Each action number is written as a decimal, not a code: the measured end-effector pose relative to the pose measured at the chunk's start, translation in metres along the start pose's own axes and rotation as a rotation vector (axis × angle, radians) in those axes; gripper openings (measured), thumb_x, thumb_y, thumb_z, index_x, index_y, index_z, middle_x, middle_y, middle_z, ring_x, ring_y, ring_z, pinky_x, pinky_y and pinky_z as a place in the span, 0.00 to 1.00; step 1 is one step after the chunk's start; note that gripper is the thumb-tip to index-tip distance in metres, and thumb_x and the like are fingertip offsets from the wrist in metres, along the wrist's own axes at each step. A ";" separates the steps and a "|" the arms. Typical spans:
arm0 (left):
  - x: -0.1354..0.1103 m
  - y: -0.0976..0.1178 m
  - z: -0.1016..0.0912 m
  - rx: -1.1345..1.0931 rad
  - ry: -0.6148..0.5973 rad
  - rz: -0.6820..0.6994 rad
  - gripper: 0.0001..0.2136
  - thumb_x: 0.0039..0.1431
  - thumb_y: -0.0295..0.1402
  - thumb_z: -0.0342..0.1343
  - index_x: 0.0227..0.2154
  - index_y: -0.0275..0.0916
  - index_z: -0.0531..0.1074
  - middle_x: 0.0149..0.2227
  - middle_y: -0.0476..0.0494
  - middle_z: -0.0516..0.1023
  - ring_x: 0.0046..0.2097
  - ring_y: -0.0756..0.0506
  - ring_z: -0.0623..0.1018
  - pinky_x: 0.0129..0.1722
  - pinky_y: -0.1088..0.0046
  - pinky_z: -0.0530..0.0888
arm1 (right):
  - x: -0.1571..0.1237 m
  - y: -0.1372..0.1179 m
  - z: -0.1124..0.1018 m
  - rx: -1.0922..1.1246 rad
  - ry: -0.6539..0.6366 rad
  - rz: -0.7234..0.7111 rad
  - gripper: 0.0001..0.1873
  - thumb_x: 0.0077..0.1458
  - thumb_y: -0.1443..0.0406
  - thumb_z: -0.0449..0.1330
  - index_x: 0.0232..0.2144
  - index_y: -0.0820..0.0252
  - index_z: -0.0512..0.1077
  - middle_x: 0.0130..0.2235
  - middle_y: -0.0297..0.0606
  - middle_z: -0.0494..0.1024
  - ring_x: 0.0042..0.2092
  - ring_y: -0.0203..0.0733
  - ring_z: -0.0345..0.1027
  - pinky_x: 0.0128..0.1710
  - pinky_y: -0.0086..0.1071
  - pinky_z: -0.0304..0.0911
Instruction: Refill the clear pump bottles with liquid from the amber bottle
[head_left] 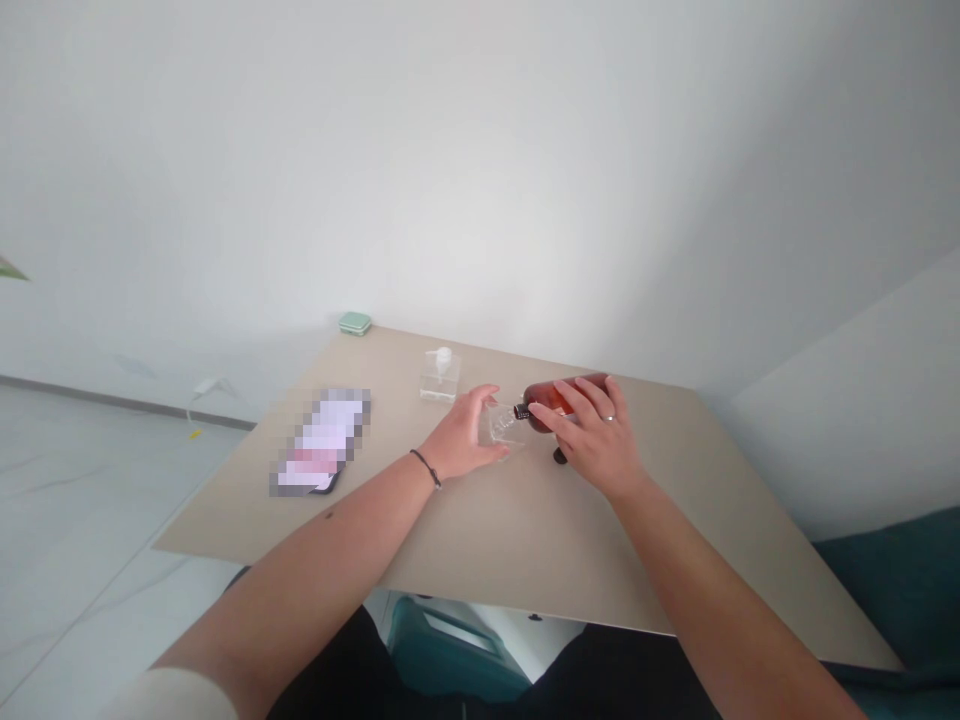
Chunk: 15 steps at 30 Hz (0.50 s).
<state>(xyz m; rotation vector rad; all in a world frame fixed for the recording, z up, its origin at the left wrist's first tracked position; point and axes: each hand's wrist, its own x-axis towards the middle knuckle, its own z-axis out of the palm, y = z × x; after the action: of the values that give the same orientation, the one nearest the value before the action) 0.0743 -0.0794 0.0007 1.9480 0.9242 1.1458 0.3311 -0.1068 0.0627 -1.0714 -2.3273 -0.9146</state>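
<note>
My right hand (pixel 600 435) is wrapped round a brown bottle (pixel 541 396), which lies tilted almost level with its dark neck (pixel 521 411) toward the left. That neck is at the mouth of a clear container (pixel 504 424); whether they touch, I cannot tell. My left hand (pixel 463 437) grips the clear container from its left side, thumb and fingers around it. A small black cap (pixel 560 456) rests on the table just below the brown bottle. Behind my left hand stands a clear pump bottle (pixel 439 380) with a white top.
A phone (pixel 322 440) with a blurred screen lies on the left of the beige table (pixel 480 540). At the back left corner sits a small green case (pixel 355 323). The white wall (pixel 480 200) rises directly behind. Below the front edge is a teal stool or chair (pixel 450 650).
</note>
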 end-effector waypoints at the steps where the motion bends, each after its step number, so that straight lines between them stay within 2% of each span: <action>1: 0.000 0.001 0.000 0.002 0.001 -0.001 0.43 0.46 0.35 0.72 0.64 0.43 0.56 0.56 0.34 0.69 0.60 0.32 0.71 0.63 0.42 0.67 | 0.000 0.000 0.000 0.012 -0.005 0.004 0.40 0.51 0.78 0.61 0.60 0.34 0.69 0.62 0.35 0.71 0.64 0.53 0.61 0.68 0.62 0.50; 15: 0.000 0.005 -0.001 0.011 0.006 -0.009 0.43 0.45 0.35 0.72 0.63 0.42 0.56 0.56 0.34 0.70 0.60 0.32 0.72 0.64 0.43 0.65 | 0.007 0.003 -0.003 -0.052 0.077 -0.087 0.35 0.51 0.77 0.63 0.57 0.40 0.72 0.60 0.39 0.72 0.61 0.53 0.63 0.68 0.59 0.52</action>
<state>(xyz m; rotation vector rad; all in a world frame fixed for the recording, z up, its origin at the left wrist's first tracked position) 0.0745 -0.0813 0.0049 1.9485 0.9433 1.1446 0.3298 -0.1043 0.0703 -0.9443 -2.3136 -1.0349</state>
